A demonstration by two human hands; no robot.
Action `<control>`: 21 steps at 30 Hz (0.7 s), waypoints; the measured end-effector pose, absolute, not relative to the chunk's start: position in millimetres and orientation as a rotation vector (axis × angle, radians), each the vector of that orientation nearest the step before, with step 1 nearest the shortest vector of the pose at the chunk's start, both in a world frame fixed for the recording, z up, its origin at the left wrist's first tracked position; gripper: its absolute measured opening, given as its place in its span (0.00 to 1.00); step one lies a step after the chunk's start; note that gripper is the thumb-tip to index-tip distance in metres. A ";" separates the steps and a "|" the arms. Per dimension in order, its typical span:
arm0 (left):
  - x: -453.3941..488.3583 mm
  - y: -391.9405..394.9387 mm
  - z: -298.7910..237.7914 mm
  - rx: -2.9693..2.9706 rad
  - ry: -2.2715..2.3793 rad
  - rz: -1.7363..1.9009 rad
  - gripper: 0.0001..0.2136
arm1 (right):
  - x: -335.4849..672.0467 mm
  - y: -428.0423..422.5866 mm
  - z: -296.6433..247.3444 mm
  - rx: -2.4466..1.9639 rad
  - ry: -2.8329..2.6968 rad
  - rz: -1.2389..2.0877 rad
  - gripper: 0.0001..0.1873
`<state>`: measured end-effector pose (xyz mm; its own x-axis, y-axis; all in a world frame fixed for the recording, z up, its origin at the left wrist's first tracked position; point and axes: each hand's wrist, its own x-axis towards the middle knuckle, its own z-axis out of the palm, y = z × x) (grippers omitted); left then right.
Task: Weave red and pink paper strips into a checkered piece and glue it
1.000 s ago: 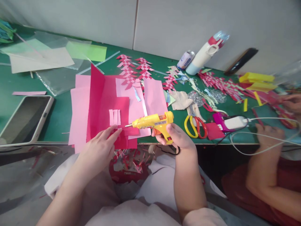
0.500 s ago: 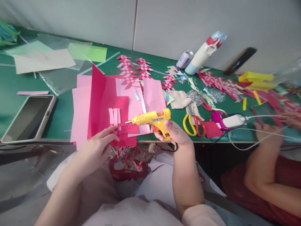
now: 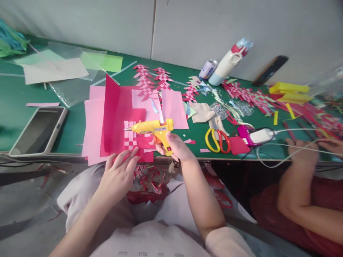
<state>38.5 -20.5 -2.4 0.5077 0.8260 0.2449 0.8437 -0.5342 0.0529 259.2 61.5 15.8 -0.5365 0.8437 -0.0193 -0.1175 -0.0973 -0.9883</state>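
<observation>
My right hand [image 3: 177,145] is wrapped round the handle of a yellow hot glue gun [image 3: 154,127], its metal tip pointing left. Below that tip lies a small pink-and-red woven paper checkerboard [image 3: 130,142], its strips crossing over and under. My left hand [image 3: 123,167] rests at the table's front edge with fingers spread, fingertips near the lower edge of the weave. Under the weave are red paper sheets [image 3: 124,96], one fold standing up, on top of pale pink sheets [image 3: 92,125].
On the left lie a phone [image 3: 39,132] and plastic sleeves with paper. Checkered paper chains [image 3: 144,80] lie behind. To the right are scissors [image 3: 224,141], a white charger [image 3: 261,136] with cables, a bottle [image 3: 227,66], and a co-worker's hands [image 3: 304,151].
The glue gun has moved left, its tip now over the weave. My left hand has drawn back toward the table's edge, baring more of the checkerboard.
</observation>
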 end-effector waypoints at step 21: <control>42.3 -30.2 -11.0 -2.840 -1.393 -0.559 0.24 | 241.5 65.9 11.9 -0.995 -1.407 1.749 0.35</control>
<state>42.3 -30.2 -11.0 0.5637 0.7782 0.2769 0.7537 -0.6217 0.2130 241.5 65.9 11.9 -0.4826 0.8632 -0.1485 -0.0395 -0.1908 -0.9808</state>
